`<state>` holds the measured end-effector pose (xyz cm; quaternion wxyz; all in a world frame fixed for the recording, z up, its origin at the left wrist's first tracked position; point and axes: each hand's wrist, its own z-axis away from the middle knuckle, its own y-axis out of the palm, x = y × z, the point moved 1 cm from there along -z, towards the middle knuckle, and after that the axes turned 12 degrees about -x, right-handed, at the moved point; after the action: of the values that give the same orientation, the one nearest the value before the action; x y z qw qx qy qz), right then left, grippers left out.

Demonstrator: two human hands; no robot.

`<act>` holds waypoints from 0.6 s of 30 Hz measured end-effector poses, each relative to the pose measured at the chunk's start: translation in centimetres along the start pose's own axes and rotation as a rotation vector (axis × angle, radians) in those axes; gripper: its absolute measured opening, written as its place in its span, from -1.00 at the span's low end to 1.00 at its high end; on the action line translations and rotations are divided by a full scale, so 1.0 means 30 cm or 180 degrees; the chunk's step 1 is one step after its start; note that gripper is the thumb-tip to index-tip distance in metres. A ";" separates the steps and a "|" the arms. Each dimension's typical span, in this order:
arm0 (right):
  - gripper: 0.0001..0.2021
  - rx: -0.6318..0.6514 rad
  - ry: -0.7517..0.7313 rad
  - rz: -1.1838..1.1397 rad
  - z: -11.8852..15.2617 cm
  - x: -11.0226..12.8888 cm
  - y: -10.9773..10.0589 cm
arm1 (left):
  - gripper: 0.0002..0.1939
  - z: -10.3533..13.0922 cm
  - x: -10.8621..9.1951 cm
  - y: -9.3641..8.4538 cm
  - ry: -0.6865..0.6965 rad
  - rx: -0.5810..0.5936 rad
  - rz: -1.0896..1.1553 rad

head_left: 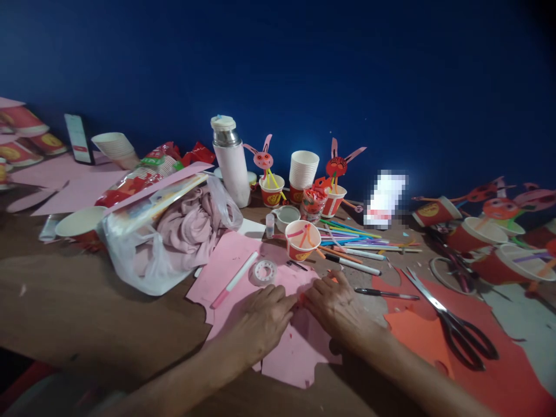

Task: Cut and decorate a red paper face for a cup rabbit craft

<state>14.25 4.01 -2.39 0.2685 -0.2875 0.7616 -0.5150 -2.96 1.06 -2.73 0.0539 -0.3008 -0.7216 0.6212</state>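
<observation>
Pink paper (289, 359) | hands (266, 315) (333, 302) curled together over it, grip: cannot tell | rabbit cup (266, 196): gold emblem (275, 199), lettering too small

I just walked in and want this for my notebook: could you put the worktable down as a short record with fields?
Left hand: fingers bent, over pink paper
Right hand: fingertips close to the left's
Between them: something small and reddish, too hidden to name
Just beyond: tape roll, paper cup
Right side: scissors, lying partly on red paper
Left side: plastic bag with pink cloth
Back: white flask, stacked cups
</observation>
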 end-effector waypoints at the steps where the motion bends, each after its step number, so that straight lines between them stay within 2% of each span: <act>1: -0.85 0.0016 -0.0028 0.0000 0.000 0.001 -0.003 | -0.81 0.001 0.000 0.001 0.0005 0.0005 -0.0002; 7: -0.83 0.0029 -0.0004 -0.0144 0.011 -0.002 -0.007 | -0.81 0.002 -0.005 -0.002 -0.0057 0.0024 0.0017; 13: -0.77 -0.0168 0.0561 -0.0724 0.016 -0.018 -0.011 | -0.80 0.003 -0.010 -0.019 -0.0133 0.0006 0.0117; 16: -0.74 -0.0210 0.1032 -0.1241 0.017 -0.019 -0.035 | -0.81 -0.007 -0.023 -0.043 -0.0413 -0.0045 0.0571; 18: -0.72 -0.0179 0.1405 -0.1656 0.025 -0.015 -0.053 | -0.84 -0.023 -0.034 -0.056 -0.0872 -0.0081 0.1291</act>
<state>15.33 3.38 -1.09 -0.0511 -0.3610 0.7164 -0.5948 -2.43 1.06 -0.72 -0.1741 -0.3531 -0.6547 0.6452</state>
